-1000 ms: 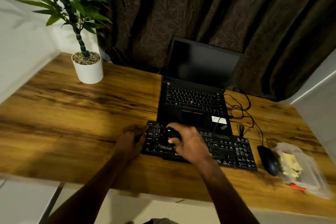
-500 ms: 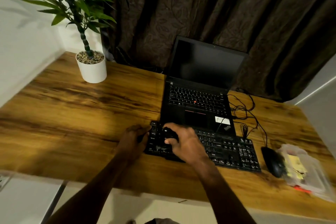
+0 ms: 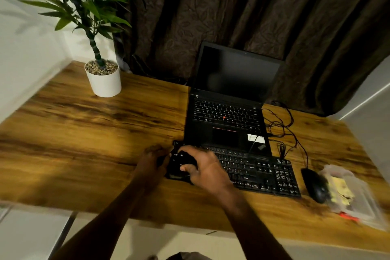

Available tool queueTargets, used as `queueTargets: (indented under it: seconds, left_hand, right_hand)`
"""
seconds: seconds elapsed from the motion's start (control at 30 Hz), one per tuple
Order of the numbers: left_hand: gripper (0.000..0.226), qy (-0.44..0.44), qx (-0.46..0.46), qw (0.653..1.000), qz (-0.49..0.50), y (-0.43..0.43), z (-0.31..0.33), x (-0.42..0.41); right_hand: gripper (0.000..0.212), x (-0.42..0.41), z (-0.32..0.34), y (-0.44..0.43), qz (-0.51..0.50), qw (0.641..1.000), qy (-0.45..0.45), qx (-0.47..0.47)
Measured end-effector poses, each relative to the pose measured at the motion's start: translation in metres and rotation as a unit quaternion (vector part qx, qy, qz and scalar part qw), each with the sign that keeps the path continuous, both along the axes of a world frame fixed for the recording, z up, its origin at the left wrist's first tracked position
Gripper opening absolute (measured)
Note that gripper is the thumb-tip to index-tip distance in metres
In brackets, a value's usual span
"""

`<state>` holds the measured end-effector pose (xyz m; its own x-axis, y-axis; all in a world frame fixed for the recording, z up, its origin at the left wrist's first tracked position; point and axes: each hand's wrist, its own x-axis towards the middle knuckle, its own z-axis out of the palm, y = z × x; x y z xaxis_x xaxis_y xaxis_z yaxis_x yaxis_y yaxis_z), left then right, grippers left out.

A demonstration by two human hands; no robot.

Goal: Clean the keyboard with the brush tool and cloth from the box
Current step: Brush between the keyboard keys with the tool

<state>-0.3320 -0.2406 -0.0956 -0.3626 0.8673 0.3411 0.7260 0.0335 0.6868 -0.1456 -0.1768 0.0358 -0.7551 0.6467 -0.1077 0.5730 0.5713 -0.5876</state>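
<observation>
Black keyboard (image 3: 253,172) lay flat on the wooden bench (image 3: 84,133), near its front edge. All places below are given from the keyboard.

Left hand (image 3: 153,159) was at the keyboard's left end, fingers curled and touching that end. Whether it gripped the edge or only rested against it: cannot tell, too dark and blurred.

Right hand (image 3: 207,170) was over the keyboard's left part, fingers and thumb curled round a dark rounded object, taken as the brush tool (image 3: 182,160). The tool sat on or just above the leftmost keys. Its bristles were not visible.

Open laptop (image 3: 228,116) stood just behind the keyboard with a dark screen. Its front edge overlapped the keyboard's rear edge. A white sticker was on the palm rest.

Black mouse (image 3: 315,186) lay just beside the keyboard's right end. Thin black cables (image 3: 282,124) were tangled behind the keyboard's right end, beside the laptop.

Clear plastic box (image 3: 367,207) sat right of the keyboard, past the mouse and touching or nearly touching it. It was motion-blurred. The yellow cloth (image 3: 339,191) lay inside it. A small red-orange item (image 3: 348,216) was at the box's near side, unclear what.

White plant pot (image 3: 104,83) with pebbles and a green plant stood well behind and left of the keyboard. Dark brown curtain (image 3: 232,6) hung behind the keyboard, beyond the laptop.
</observation>
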Motion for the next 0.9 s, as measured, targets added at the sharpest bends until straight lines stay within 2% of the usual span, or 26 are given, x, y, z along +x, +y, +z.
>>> queueTargets:
  seconds: [0.2, 0.5, 0.6, 0.77, 0.9]
  left_hand:
    - [0.044, -0.042, -0.032, 0.998, 0.041, 0.001, -0.004, 0.003]
    - [0.046, -0.007, -0.02, 1.0, 0.012, -0.001, -0.001, 0.001]
    - [0.052, -0.017, -0.04, 0.999, 0.032, 0.0, 0.001, 0.002]
    - [0.056, -0.022, -0.025, 0.999, 0.042, -0.001, 0.006, 0.007]
    - [0.054, 0.0, -0.013, 0.998, 0.062, -0.001, 0.009, 0.01]
  right_hand:
    - [0.045, 0.032, 0.002, 0.01, -0.027, 0.999, -0.034, 0.025]
    - [0.042, 0.005, 0.007, -0.002, -0.007, 1.0, 0.002, 0.011]
    - [0.046, 0.026, 0.003, 0.013, -0.033, 0.999, -0.013, 0.01]
    - [0.048, 0.066, -0.002, 0.032, -0.082, 0.995, -0.055, 0.034]
    - [0.043, 0.053, -0.002, 0.022, -0.053, 0.998, 0.001, 0.028]
